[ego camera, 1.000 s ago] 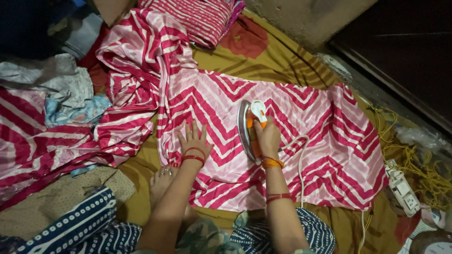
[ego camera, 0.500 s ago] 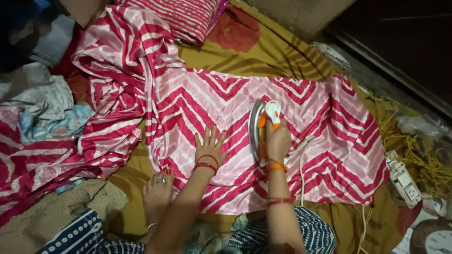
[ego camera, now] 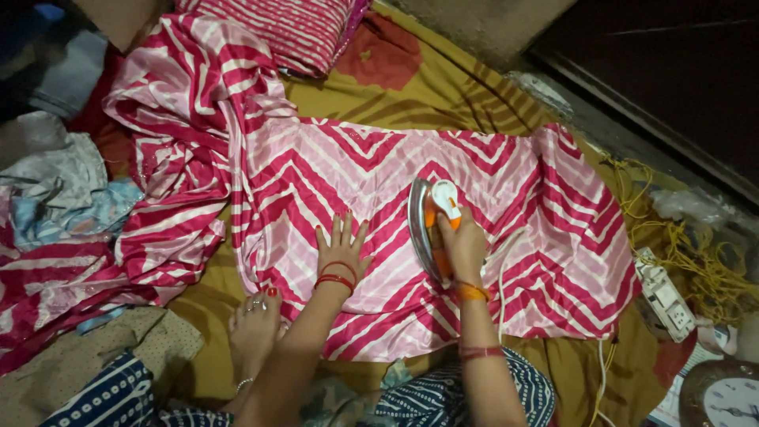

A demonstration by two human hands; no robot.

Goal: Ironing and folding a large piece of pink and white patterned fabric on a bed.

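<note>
The iron (ego camera: 431, 229), orange and white with a silvery soleplate, sits tilted on its edge on the pink and red zigzag cloth (ego camera: 379, 190), and the right hand (ego camera: 462, 245) is closed around its handle from the near side. A white cord (ego camera: 506, 277) runs from just beside that hand back toward the person, over the cloth and down past its near edge. The left hand (ego camera: 341, 253) lies flat on the cloth just to the left of the iron, fingers spread and palm down, gripping nothing; the two hands are near each other but apart. Both wrists carry red and orange bangles.

The cloth is spread flat under and beyond both hands on a mustard yellow sheet (ego camera: 443, 87) on the floor. To the left of the left hand the same cloth rises into a crumpled heap (ego camera: 174, 103). Just below the left forearm a bare foot (ego camera: 253, 332) with toe rings rests at the cloth's near edge. Beyond the heap, far from the hands, lies a folded striped pink piece (ego camera: 300, 28). Far left there is pale blue and grey crumpled fabric (ego camera: 63, 190). Well to the right of the right hand a white extension socket (ego camera: 664, 292) lies beside tangled yellow cable (ego camera: 704, 261), and a clock face (ego camera: 727, 399) shows in the near right corner.
</note>
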